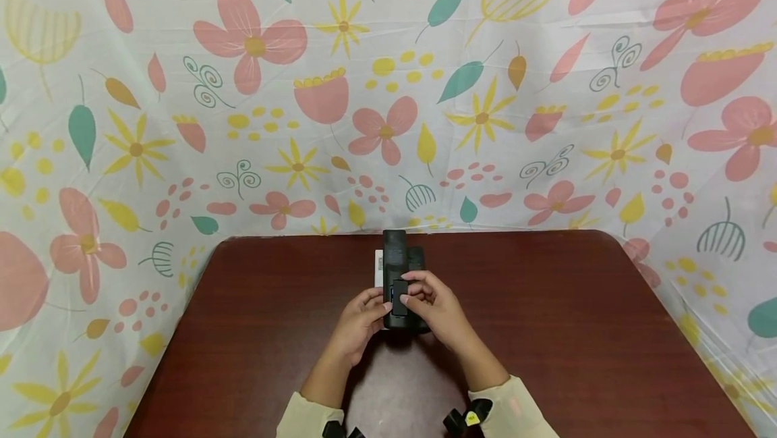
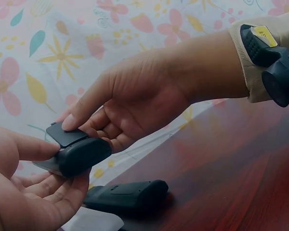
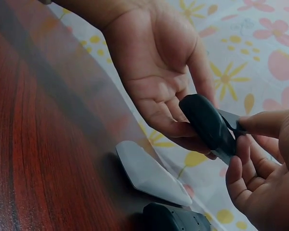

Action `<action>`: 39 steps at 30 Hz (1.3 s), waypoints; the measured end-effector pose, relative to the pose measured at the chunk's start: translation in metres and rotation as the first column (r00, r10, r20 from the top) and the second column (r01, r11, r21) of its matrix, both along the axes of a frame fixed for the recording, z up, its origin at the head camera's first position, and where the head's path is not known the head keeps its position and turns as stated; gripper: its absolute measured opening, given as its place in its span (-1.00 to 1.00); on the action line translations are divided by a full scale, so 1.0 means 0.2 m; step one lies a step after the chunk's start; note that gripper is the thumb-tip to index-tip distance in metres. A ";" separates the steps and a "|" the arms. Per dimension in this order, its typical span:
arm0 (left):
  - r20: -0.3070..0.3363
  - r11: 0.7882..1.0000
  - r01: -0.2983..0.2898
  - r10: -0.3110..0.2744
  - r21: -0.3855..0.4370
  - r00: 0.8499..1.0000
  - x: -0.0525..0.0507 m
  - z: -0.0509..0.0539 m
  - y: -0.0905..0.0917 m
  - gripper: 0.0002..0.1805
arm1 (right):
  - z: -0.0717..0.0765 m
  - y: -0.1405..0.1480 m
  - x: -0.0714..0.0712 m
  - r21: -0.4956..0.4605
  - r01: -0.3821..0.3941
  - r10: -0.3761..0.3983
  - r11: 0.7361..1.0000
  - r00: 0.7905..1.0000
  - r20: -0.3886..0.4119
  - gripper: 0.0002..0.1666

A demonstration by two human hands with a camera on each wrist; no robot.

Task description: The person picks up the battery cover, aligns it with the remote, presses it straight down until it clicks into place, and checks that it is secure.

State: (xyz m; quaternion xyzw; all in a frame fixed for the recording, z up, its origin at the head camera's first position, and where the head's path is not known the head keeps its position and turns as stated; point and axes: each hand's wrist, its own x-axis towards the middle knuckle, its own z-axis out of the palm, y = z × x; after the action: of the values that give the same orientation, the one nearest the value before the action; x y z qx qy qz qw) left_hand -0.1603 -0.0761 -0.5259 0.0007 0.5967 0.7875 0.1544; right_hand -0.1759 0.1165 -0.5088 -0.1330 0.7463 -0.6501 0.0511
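Note:
A black remote control is held back side up above the table. My left hand grips its lower left side, thumb on the edge and fingers underneath. My right hand pinches the small black battery cover between thumb and fingers. In the left wrist view, the cover stands tilted over the remote's back, partly raised from it. The inside of the battery compartment is mostly hidden.
Under the held remote, a second black remote and a white remote-like object lie on the dark red wooden table. A flowered cloth hangs behind the table's far edge.

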 end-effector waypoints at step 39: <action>0.007 1.000 0.021 -0.021 0.017 1.000 -0.01 -0.02 -0.01 -0.34 | -0.01 -0.01 0.00 0.073 0.024 -0.021 0.997 0.999 -0.039 -0.59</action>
State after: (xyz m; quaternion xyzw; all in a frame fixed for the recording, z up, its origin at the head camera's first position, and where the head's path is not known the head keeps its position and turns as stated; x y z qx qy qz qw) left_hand -0.1621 -0.0777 -0.5289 0.0056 0.5894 0.7908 0.1648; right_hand -0.1754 0.1145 -0.5116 -0.1351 0.7721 -0.6200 0.0343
